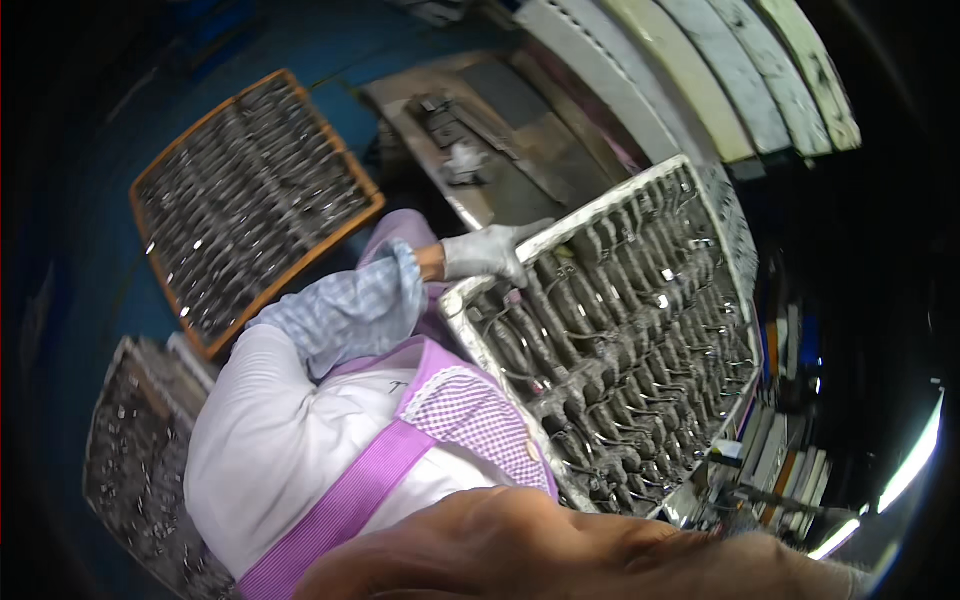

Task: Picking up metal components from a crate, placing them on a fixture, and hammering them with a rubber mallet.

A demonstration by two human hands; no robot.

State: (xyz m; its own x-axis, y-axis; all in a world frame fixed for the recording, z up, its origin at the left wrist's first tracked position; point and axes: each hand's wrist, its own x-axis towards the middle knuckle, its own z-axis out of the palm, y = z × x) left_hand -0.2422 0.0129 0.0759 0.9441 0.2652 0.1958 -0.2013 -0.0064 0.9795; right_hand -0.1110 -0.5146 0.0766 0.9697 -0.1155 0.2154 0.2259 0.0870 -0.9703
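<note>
My left hand (pixel 483 253), in a pale grey glove, grips the upper left rim of a white-edged tray (pixel 602 205). Its thumb stretches along the rim. A light blue checked sleeve cover (pixel 345 305) wraps that forearm. The tray tilts close against my front. Many shiny, dark grey curved metal pieces (pixel 625 345) lie in it in rows; their exact kind is hard to make out. My right hand does not show.
An orange-rimmed tray (pixel 296 277) of similar metal pieces stands at left. Another worn tray (pixel 100 425) sits lower left. Ahead is a metal-topped bench (pixel 405 88) with a dark tool or fixture (pixel 470 130). White stacked trays (pixel 600 70) rise beyond it.
</note>
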